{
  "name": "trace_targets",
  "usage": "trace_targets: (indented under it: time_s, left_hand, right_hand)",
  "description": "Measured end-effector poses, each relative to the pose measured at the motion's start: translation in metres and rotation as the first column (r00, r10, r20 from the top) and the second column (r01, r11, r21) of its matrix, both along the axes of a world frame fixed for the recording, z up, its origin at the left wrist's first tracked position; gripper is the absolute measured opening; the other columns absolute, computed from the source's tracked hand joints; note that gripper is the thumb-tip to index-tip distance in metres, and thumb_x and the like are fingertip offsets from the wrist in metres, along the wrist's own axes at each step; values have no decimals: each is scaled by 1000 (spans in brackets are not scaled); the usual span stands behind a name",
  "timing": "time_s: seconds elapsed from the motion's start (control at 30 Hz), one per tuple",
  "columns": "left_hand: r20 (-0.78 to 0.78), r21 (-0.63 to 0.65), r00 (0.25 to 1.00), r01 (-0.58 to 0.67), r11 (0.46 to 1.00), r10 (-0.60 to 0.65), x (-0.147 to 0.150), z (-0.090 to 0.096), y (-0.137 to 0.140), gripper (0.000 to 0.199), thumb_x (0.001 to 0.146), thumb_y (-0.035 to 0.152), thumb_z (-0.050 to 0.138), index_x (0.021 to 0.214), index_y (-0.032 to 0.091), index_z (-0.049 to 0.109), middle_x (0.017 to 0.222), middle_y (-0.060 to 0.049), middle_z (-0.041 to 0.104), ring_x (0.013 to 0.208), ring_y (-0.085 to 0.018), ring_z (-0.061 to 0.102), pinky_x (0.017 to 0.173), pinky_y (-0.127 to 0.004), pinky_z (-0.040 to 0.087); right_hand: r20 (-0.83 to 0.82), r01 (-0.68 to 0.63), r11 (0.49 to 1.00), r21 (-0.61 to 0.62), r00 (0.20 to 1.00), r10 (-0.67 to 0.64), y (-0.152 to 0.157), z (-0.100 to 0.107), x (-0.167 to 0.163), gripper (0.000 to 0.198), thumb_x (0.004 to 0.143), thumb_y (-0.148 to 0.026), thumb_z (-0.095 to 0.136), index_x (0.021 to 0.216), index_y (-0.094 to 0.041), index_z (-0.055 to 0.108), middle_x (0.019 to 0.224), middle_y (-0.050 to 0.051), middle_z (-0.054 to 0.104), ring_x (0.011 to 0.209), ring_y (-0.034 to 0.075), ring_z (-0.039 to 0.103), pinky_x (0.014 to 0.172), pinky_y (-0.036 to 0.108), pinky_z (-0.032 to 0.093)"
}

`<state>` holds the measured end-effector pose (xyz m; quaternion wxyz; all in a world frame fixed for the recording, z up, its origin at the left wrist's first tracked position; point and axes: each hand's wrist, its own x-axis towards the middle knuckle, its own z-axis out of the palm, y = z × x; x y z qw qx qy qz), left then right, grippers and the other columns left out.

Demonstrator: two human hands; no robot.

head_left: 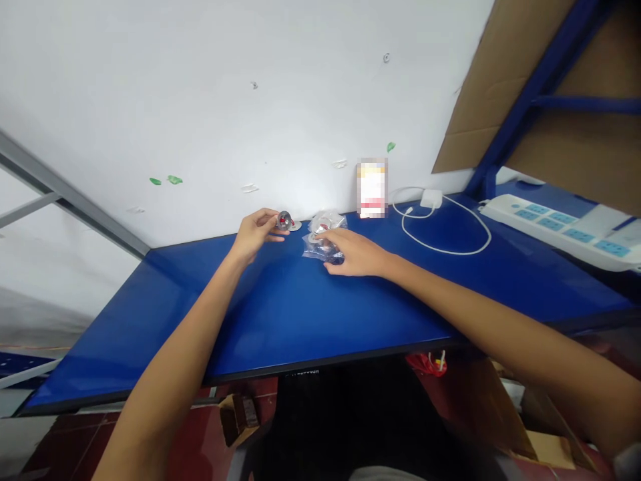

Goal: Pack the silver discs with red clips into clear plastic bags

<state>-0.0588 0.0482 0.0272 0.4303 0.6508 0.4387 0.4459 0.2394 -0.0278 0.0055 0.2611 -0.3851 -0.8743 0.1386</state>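
My left hand (254,234) pinches a small round silvery cup-like piece (283,221) with red inside, just above the back of the blue table (280,307). Close beside that piece is a pale disc (296,226); whether the two are joined, I cannot tell. To the right, my right hand (359,252) has its fingers closed on a clear plastic bag (313,250). Something dark shows through the bag near the thumb, partly hidden by the fingers. Behind these fingers lies a whitish, round wrapped thing (328,217) with a bit of red in it.
A bright blurred upright rectangle (372,190) leans on the white wall (300,120). Right of it lie a white charger (431,198) and its looped cable (445,252). A long white power strip (561,230) runs along the right side, below a blue metal frame (525,107).
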Motion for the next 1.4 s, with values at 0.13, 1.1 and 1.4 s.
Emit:
trace_targets:
  time_s: [0.13,1.1,1.4]
  left_hand:
    - [193,-126,975,134,983,-108,18,10,-15,27,95,36,79,111,17,70,114,-13,83,102,-25,84,87,-31,70]
    - [-366,89,929,-23,996,54,54,9,-46,28,83,46,89,87,18,85,71,-7,78,60,-20,72,48,-27,48]
    - [-407,50,914,24,998,-2,57,3,-49,30,83,51,88,85,21,87,60,-3,71,50,-15,61,48,-27,41]
  right_hand:
    - [-4,19,999,45,1000,-19,3,0,1,64,88,-34,74,149,-20,61,133,16,73,122,38,70,105,53,57]
    - [-13,40,990,133,999,-39,10,-4,4,65,88,-30,74,150,-22,58,136,16,70,126,40,66,108,54,54]
    - [-1,2,989,146,1000,-2,7,-4,-1,64,88,-31,73,148,-20,54,142,17,66,129,39,65,111,53,54]
